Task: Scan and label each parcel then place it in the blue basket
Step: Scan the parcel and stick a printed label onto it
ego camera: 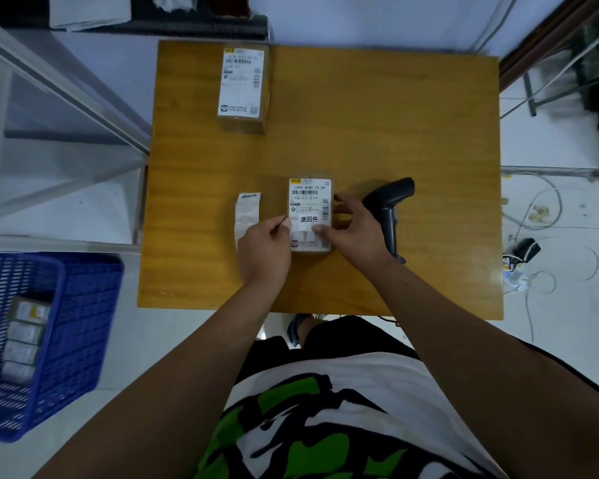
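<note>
parcel (310, 202) lies mid-table (395, 115) between both hands: left hand (265, 247) pinches its left edge, right hand (357, 233) grips its right edge, thumb on sticker (308, 219).

Parcel depot: barcode scanner (391, 216), labelled parcels (243, 88), basket (83, 305)

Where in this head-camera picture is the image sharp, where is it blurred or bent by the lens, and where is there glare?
Head view: sharpest at the centre, where print on the near parcel is readable; print on the far parcel is softer; the table has edges bowed by wide-angle distortion; the parcels in the blue basket are smeared; a pale sheen lies on the table's near right corner.
</note>
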`<state>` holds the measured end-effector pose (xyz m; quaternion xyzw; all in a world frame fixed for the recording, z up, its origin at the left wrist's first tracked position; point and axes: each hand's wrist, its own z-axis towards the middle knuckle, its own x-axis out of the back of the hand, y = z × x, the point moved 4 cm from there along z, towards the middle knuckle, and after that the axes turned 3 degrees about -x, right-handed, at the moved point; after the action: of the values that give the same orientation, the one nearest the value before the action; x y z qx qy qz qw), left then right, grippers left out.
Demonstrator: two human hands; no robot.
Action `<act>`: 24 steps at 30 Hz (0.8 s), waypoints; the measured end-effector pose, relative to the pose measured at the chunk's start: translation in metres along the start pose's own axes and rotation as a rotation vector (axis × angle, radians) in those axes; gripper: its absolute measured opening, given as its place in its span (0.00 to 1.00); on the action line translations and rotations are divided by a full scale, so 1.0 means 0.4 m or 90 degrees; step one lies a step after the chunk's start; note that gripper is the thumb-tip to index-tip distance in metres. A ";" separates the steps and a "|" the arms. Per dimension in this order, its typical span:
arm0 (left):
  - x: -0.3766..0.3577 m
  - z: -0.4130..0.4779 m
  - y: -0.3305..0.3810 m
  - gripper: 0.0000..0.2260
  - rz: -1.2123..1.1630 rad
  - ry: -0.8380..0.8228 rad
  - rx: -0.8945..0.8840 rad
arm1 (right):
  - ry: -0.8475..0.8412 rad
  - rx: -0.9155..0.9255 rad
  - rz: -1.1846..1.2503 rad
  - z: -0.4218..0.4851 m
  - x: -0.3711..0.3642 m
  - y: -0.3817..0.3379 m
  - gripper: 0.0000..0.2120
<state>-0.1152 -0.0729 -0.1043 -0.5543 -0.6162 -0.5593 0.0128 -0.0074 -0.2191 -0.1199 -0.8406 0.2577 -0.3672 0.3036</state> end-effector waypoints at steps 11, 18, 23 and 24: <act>0.366 -0.170 -0.054 0.15 -0.337 0.175 -0.066 | -0.110 0.228 0.006 -0.244 -0.088 -0.375 0.34; 0.740 -0.379 -0.215 0.18 -0.599 0.333 -0.079 | -0.246 0.394 -0.051 -0.516 -0.394 -0.650 0.34; 0.952 -0.518 -0.409 0.17 -0.614 0.470 -0.051 | -0.354 0.490 -0.122 -0.718 -0.663 -0.780 0.36; 0.985 -0.544 -0.453 0.17 -0.609 0.495 -0.045 | -0.375 0.505 -0.135 -0.758 -0.715 -0.795 0.36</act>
<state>-0.5249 0.0811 0.1055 0.0276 -0.7279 -0.6843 -0.0341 -0.3461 0.0881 0.1363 -0.7498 -0.0851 -0.2127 0.6208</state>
